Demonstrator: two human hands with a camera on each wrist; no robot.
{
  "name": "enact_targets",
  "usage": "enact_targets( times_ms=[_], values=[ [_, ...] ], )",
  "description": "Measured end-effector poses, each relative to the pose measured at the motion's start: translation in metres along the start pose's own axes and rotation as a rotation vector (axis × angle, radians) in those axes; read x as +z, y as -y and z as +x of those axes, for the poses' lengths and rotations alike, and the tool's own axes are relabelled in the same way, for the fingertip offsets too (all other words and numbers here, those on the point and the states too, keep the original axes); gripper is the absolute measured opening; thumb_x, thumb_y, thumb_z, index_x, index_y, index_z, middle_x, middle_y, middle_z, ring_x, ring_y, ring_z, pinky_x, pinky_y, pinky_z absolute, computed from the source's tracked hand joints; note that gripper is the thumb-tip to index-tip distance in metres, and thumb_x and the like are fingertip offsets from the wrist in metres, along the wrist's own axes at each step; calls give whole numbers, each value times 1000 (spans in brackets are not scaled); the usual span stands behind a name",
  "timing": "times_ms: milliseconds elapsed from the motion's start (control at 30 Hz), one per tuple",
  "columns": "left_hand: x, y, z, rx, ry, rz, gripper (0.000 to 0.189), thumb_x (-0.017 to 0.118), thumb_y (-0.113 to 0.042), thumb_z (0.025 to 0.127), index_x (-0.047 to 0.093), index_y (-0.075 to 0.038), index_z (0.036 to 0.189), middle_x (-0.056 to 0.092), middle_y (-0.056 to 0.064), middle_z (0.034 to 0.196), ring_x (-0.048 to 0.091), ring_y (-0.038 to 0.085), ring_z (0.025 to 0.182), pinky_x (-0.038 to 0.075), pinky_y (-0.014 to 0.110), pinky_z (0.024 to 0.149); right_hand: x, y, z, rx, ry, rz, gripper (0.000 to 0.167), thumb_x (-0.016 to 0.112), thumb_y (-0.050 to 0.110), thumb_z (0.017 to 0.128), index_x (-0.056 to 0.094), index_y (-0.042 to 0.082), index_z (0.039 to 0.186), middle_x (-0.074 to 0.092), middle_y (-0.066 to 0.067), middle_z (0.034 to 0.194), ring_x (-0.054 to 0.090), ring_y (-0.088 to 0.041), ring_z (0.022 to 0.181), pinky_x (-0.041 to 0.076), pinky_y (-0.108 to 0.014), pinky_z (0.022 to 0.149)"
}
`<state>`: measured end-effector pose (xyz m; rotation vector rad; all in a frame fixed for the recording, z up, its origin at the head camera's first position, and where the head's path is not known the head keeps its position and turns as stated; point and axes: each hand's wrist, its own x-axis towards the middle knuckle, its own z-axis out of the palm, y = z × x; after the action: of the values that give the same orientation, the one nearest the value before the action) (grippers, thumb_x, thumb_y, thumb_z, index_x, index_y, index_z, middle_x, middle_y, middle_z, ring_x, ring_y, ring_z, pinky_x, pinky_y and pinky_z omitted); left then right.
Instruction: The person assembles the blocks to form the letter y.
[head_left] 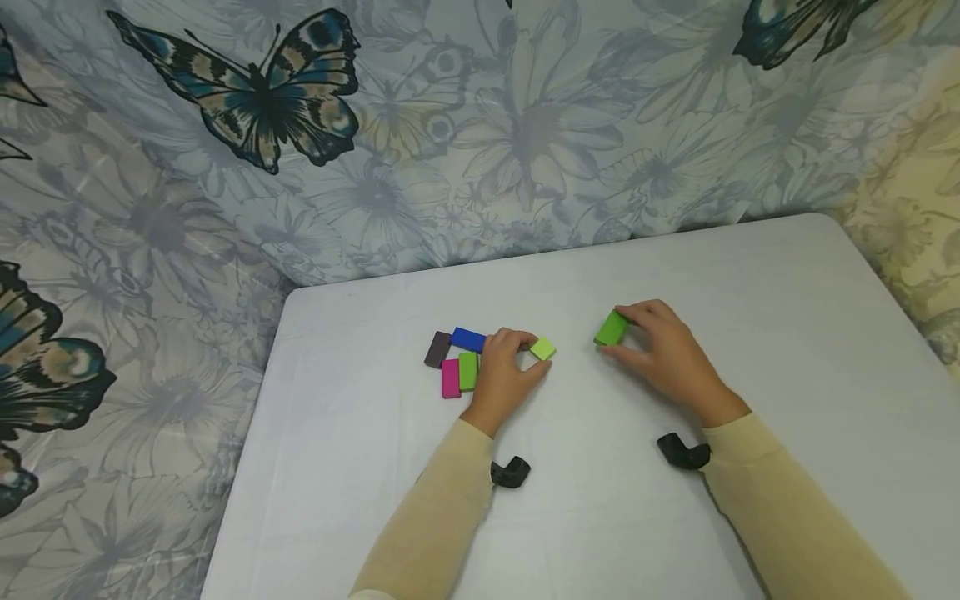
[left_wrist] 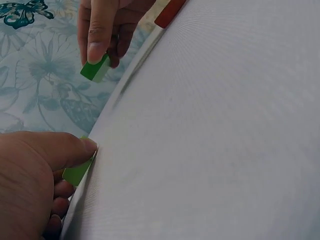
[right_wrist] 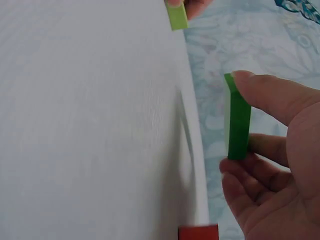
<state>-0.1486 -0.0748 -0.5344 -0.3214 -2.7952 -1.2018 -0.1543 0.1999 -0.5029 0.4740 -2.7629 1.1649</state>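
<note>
On my feed I'm seeing a bright green block (head_left: 612, 327), lime block (head_left: 543, 348), blue block (head_left: 468, 339), dark brown block (head_left: 438, 350), magenta block (head_left: 450, 379) and second green block (head_left: 468, 372); the table (head_left: 360, 467) is showing white, the sleeves (head_left: 795, 500) plain beige, the backdrop (head_left: 420, 208) grey-blue flowers (head_left: 528, 137) and teal-and-black butterflies (head_left: 258, 92).

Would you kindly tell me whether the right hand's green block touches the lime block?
Apart: the head view shows white tabletop between the green block in the right hand and the lime block in the left hand.

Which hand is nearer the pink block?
Left. In the head view, the left hand is just right of the pink block, with a green block between; the right hand is much farther right.
</note>
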Motion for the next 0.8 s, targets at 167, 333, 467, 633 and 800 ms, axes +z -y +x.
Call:
enact_targets(
  times_ms=[167, 333, 467, 633, 800],
  values=[
    [0, 3, 0, 23, 10, -3, 39, 90, -21, 93, 74, -9, 126, 67, -1, 119, 55, 17, 117, 47, 32, 102, 8, 7, 11, 32, 21, 12, 62, 88, 17, 95, 62, -10, 144, 58, -27, 132, 57, -47, 125, 45, -65, 107],
    [-2, 6, 0, 43, 41, -27, 41, 89, -16, 94, 72, -10, 130, 65, -1, 121, 54, 17, 117, 47, 32, 102, 16, 13, 23, 64, 62, 44, 62, 87, 20, 97, 61, -11, 145, 58, -26, 133, 57, -44, 126, 44, -62, 109],
    [-4, 9, -1, 62, 59, -44, 40, 85, -12, 94, 72, -11, 131, 65, -3, 123, 53, 15, 118, 46, 33, 103, 25, 13, 30, 89, 91, 38, 63, 86, 22, 98, 60, -11, 146, 57, -25, 133, 57, -43, 126, 43, -60, 111],
    [-7, 10, 0, 86, 89, -50, 43, 77, -3, 92, 71, -11, 134, 66, -2, 126, 53, 15, 118, 46, 32, 103, 35, 13, 37, 114, 114, -3, 65, 85, 23, 98, 59, -12, 146, 57, -27, 131, 56, -43, 122, 44, -60, 109],
    [-9, 11, 0, 92, 89, -58, 41, 74, -1, 95, 71, -10, 134, 66, -2, 127, 54, 15, 119, 47, 29, 102, 40, 10, 39, 124, 137, -25, 70, 86, 24, 97, 56, -11, 150, 55, -28, 136, 51, -46, 129, 41, -61, 112]
  ],
)
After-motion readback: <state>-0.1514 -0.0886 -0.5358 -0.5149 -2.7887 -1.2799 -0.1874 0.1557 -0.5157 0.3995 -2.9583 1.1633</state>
